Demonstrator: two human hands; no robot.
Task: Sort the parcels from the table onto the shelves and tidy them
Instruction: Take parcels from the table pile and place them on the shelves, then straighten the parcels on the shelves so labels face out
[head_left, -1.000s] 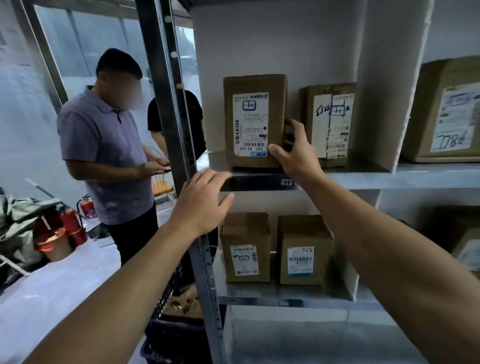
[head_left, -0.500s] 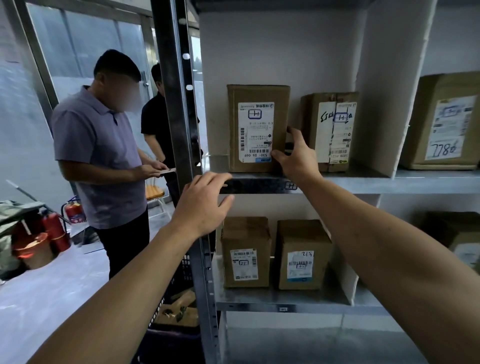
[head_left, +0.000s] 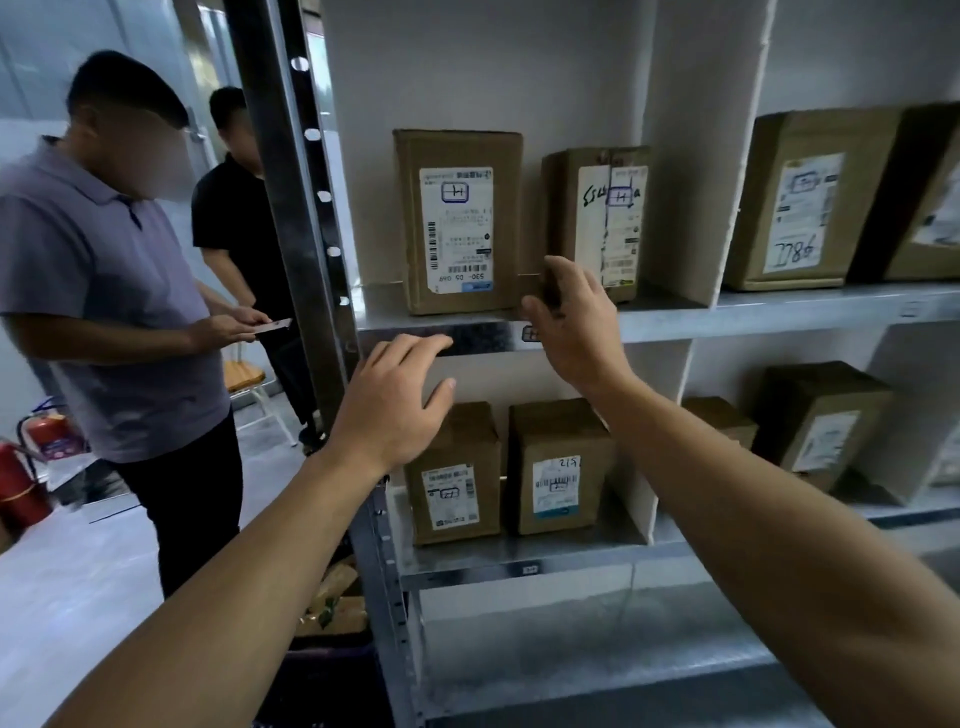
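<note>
Two upright brown parcels stand on the upper shelf (head_left: 675, 325): a taller parcel (head_left: 457, 218) on the left and a labelled parcel (head_left: 602, 218) to its right. My right hand (head_left: 574, 322) is raised in front of the gap between them, fingers loosely bent, holding nothing. My left hand (head_left: 392, 405) hovers open just below the upper shelf's front edge, empty. On the lower shelf (head_left: 519, 558) stand two smaller parcels, the left small parcel (head_left: 454, 478) and the right small parcel (head_left: 561, 467).
A metal upright post (head_left: 296, 197) frames the shelf's left side. White dividers (head_left: 696, 156) split the bays; more parcels (head_left: 810, 202) fill the bays at right. Two people (head_left: 114, 291) stand at left near fire extinguishers (head_left: 21, 483). A dark basket (head_left: 332, 649) sits on the floor.
My right hand has come off the edge of the taller parcel and drawn back slightly. My view has moved closer to the shelf. The left hand stays open.
</note>
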